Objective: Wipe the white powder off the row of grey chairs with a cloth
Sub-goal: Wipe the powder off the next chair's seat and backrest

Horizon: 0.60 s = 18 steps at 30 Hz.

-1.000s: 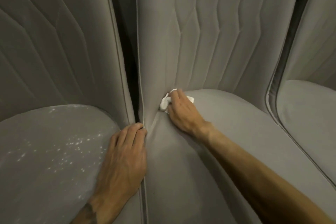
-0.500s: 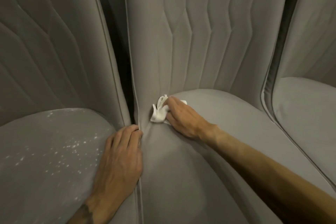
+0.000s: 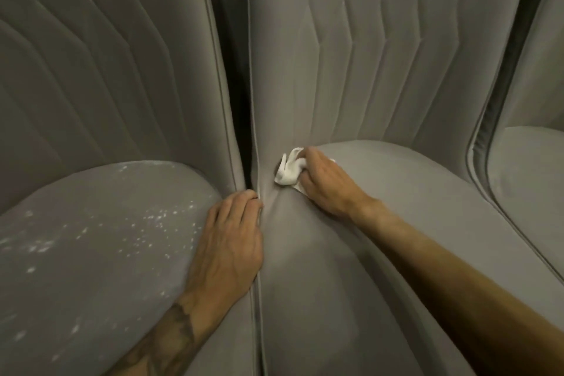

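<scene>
Grey upholstery fills the head view, quilted backs up top and rounded seats below. Three chairs on show: left chair (image 3: 76, 299), middle chair (image 3: 335, 299) and right chair (image 3: 528, 186), the last only a sliver. One cloth (image 3: 288, 172), small and white, is bunched at the back left corner of the middle seat, right where seat meets backrest. Right hand (image 3: 328, 185) is on it, fingers curled over and gripping the cloth, pressing it into that crease. Left hand (image 3: 233, 241) lies flat on the inner edge of the left chair, fingers relaxed and holding nothing, tips at the seam between the two chairs.

Now the score. The middle seat looks clean wherever it shows, so by my reading it is nearly finished, with just the corner being worked. Powder (image 3: 152, 220) is scattered in white flecks across the left seat, untouched by the look of it: a whole chair to go. The right seat shows no specks in the visible part.
</scene>
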Motion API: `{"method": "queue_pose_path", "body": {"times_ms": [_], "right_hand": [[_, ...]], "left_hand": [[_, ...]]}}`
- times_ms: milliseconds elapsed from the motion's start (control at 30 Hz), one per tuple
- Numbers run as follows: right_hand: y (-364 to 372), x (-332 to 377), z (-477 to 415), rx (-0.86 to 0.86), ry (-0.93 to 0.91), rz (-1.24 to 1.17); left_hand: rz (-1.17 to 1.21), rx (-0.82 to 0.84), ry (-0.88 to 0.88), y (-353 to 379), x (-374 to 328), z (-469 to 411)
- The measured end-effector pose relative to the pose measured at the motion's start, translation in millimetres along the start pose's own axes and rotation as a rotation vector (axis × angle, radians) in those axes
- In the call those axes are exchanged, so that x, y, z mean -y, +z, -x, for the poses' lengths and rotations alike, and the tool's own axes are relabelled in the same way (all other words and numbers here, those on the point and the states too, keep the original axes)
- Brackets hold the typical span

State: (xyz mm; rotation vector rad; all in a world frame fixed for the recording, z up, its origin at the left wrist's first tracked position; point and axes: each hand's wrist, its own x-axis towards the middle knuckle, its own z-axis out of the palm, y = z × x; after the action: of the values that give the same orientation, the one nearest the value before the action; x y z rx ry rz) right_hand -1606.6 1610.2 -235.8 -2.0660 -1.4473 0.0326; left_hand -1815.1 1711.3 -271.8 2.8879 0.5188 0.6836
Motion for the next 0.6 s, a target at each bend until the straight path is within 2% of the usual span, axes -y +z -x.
{"method": "queue_pose_path", "body": {"times_ms": [100, 267, 433, 500, 600], "right_hand": [[18.1, 26.0, 15.5, -0.026, 0.044, -0.006], [8.4, 41.5, 45.3, 0.088, -0.046, -0.039], [11.5, 43.5, 21.9, -0.085, 0.062, -0.089], [17.5, 63.6, 42.7, -0.086, 0.016, -0.114], [13.2, 81.0, 77.9, 0.004, -0.097, -0.121]], "left_hand": [[0.056, -0.029, -0.007, -0.7, -0.4, 0.1], [0.205, -0.056, -0.064, -1.2, 0.2, 1.1], [0.115, -0.102, -0.103, -5.2, -2.4, 2.6], [0.131, -0.128, -0.151, -4.5, -0.2, 3.2], [0.169, -0.111, -0.166, -6.1, 2.5, 3.9]]}}
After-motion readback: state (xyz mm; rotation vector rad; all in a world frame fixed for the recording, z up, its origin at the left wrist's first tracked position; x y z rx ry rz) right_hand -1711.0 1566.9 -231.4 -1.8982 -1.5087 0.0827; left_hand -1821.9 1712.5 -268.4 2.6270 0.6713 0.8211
